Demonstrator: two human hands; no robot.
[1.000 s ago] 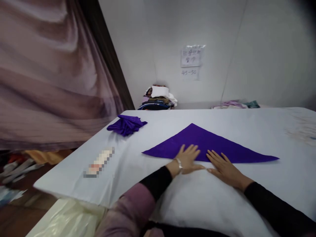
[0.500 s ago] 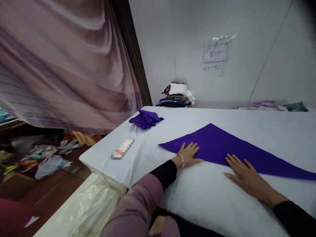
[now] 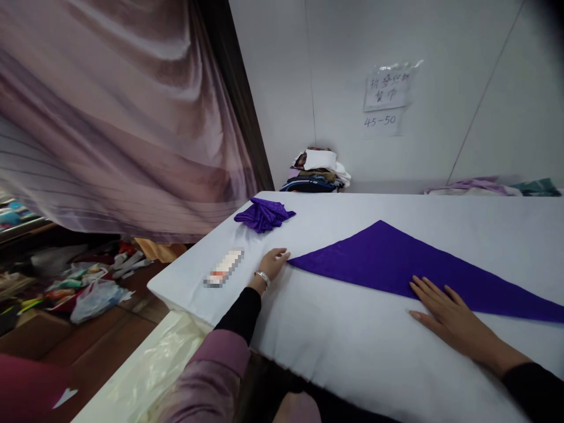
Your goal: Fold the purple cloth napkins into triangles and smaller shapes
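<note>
So there's this big purple triangle of smooth fabric (image 3: 423, 264) lying flat on a table under a white cloth cover (image 3: 335, 220), long straight edge toward the person working, peak aimed roughly at 12. Treat its middle as the center of the clock. Its far right tip runs out of my view around 3.

Left hand (image 3: 273, 265) is out at 9, fingertips right by the triangle's left corner. Fingers are together and a bit curled, so only slightly open. Honestly can't tell if that corner's pinched or just touched. Shiny silvery bracelet (image 3: 263, 278) on that wrist, black cuff, mauve sleeve.

Right hand (image 3: 449, 317) sits around 5, laid flat. Fingers out straight, a little spread, thumb well away from them. It's not gripping anything, the fingertips are just resting on the purple near the long edge.

Crumpled heap of shiny purple cloth (image 3: 264, 215) at 10, well apart from the triangle. Slim pale thing with a reddish patch (image 3: 224, 269) at 9, past the left hand, too blurry to say what it is. Stack of mixed folded clothes (image 3: 318, 170) at 11, beyond the far edge, and a handwritten paper sign reading 45-50 (image 3: 381, 121) on the wall at 12.
</note>
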